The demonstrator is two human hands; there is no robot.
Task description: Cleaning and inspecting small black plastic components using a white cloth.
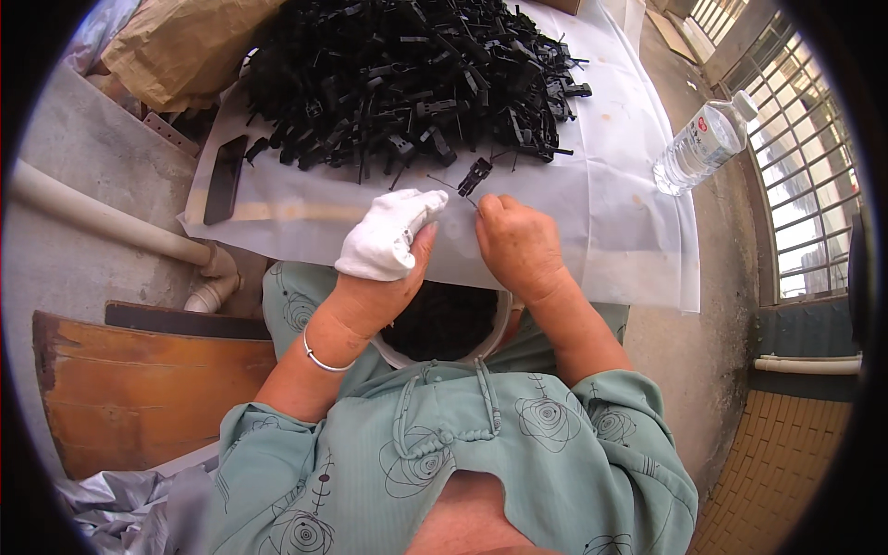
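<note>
My left hand (393, 236), in a white glove that leaves the thumb bare, is closed above the near edge of the table; what its fingertips hold, if anything, is hidden. Close beside it, my bare right hand (521, 243) pinches a thin dark strand (474, 203). Just beyond the fingertips is a small black plastic piece (475, 176), apparently joined to the strand. A large heap of similar black plastic pieces (416, 83), some with thin stems, covers the far part of the table.
White plastic sheeting (610, 222) covers the table. A dark phone (225, 180) lies at its left edge, a clear water bottle (708, 143) stands right. A white bucket (507, 319) holding dark contents sits below the near edge. Brown paper (176, 55) lies far left.
</note>
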